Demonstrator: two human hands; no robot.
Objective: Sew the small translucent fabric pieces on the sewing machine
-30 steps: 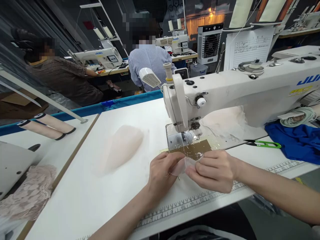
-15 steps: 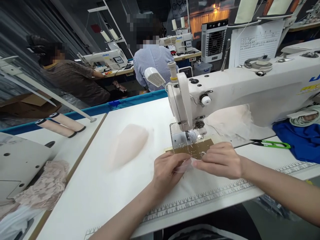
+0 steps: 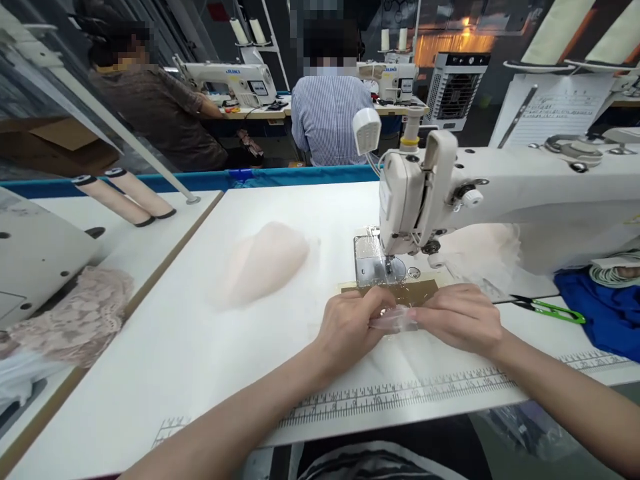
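Between my two hands a small piece of sheer, pale fabric (image 3: 397, 320) is stretched just in front of the sewing machine (image 3: 415, 193). My left hand (image 3: 353, 323) pinches its left end, with the fingers curled around it. At the other end my right hand (image 3: 463, 317) grips the fabric between thumb and fingers. Both hands are over the near edge of a brown plate (image 3: 413, 291), close to the needle area. To the left, a sheer beige fabric piece (image 3: 267, 263) lies on the white table (image 3: 200, 373).
Green thread snips (image 3: 557, 311) lie right of my right hand, beside blue cloth (image 3: 595, 307). A printed ruler (image 3: 375, 403) runs along the front edge. Pink lace (image 3: 83, 317) and thread cones (image 3: 117, 200) are at left. Two people sit at machines beyond.
The view has turned, so the machine appears further right. Both hands still hold the sheer fabric, which now shows more openly between them.
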